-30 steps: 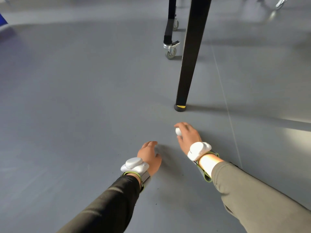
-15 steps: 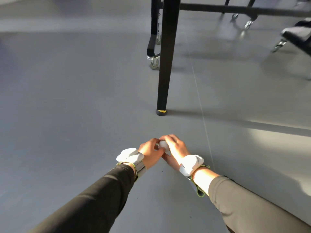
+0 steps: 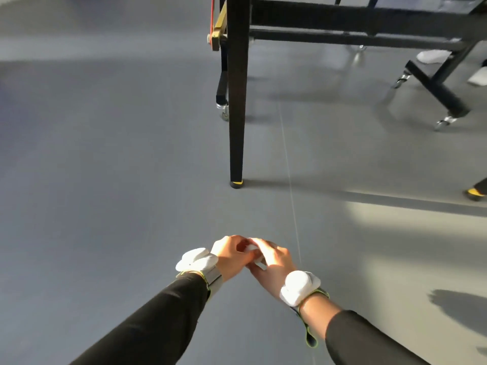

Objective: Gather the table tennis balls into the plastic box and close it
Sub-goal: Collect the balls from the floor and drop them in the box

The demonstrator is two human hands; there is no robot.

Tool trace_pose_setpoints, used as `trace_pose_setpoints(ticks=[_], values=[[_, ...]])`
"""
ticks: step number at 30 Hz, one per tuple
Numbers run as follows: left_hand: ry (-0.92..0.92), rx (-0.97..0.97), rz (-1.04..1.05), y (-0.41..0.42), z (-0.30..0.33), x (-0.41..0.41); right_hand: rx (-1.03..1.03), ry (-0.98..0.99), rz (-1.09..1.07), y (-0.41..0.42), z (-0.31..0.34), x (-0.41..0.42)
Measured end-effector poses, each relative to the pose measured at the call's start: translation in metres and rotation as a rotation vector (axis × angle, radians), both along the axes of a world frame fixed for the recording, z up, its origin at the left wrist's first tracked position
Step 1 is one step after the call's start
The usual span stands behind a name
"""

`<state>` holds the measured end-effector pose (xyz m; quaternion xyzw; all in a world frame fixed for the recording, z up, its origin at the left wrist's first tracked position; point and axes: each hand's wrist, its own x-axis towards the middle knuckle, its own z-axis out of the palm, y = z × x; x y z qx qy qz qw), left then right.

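My left hand (image 3: 228,256) and my right hand (image 3: 275,263) meet low over the grey floor, fingers curled toward each other. Between them shows a white table tennis ball (image 3: 252,248), and a second bit of white (image 3: 260,260) peeks out just below it under my right fingers. Both hands curl around these balls; how many are held is hidden. The plastic box is not in view. Each wrist carries a white tracker on a strap.
A black table leg (image 3: 237,106) with a yellow-marked foot stands on the floor just ahead of my hands. The table's black frame (image 3: 369,25) and caster wheels (image 3: 445,123) spread to the upper right. A person's white shoes (image 3: 433,56) show beyond the frame.
My right hand carried a white ball leftward from near the table leg and joined my left hand. The view has tilted up, showing more of the table frame.
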<state>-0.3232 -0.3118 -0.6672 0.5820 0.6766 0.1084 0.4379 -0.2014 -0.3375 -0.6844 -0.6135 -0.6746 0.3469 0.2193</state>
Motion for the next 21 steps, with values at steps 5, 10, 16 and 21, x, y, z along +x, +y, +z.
trace_pose_setpoints(ticks=[5,10,16,21], values=[[-0.035,-0.102,-0.036,-0.031,0.07,0.006,-0.059,0.07,-0.023,-0.037,0.07,0.004],[-0.077,-0.141,-0.008,-0.074,0.161,0.012,-0.165,0.142,-0.094,-0.078,0.154,0.01],[-0.01,-0.182,-0.157,-0.12,0.281,0.025,-0.271,0.232,-0.289,-0.135,0.254,0.021],[0.069,-0.069,-0.175,-0.12,0.422,0.06,-0.313,0.322,-0.424,-0.142,0.377,0.047]])
